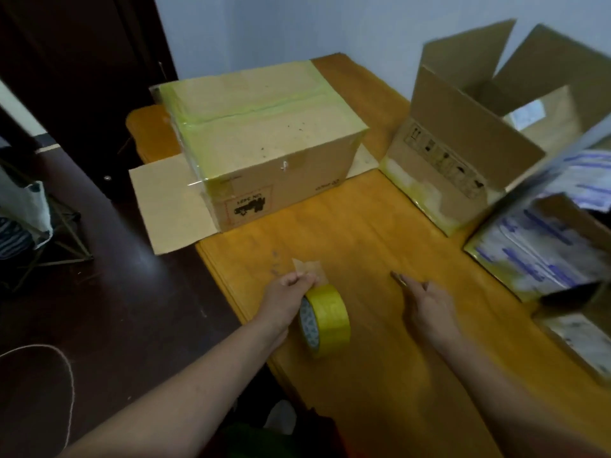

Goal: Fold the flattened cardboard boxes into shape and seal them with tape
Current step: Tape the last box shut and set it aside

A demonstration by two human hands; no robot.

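The closed cardboard box [264, 140] stands on the far left part of the wooden table [363, 242]. Its top is sealed with yellowish-green tape: one strip runs along the middle seam, and more tape wraps the edges and corners. The top shows a few dark specks. On the near side a black mark in a thin red frame appears upside down. At the foot of the box, one loose flap [165, 200] lies flat and juts out past the table's left edge. Another flap shows at the right end.

Nearer the camera, the roll of tape [325, 320] is yellow with a pale printed core. It stands on edge on the table, well apart from the box. The left hand [287, 295] grips the roll at its top with curled fingers. The same fingers pinch the loose end of tape [309, 267], which sticks up toward the box. To the right of the roll, the right hand [426, 302] pinches a slim pointed object [398, 278] that points forward. It is too blurred to name.

On the right side of the table an open box [463, 153] stands with its flaps up. Small black symbols are printed on its near side, and patches of the same tape run along its base. Beside it, at the right edge of the view, are blurred boxes with blue and white print [535, 252]. Left of the table the floor [115, 292] is dark, and a thin pale cord [66, 375] loops across it.
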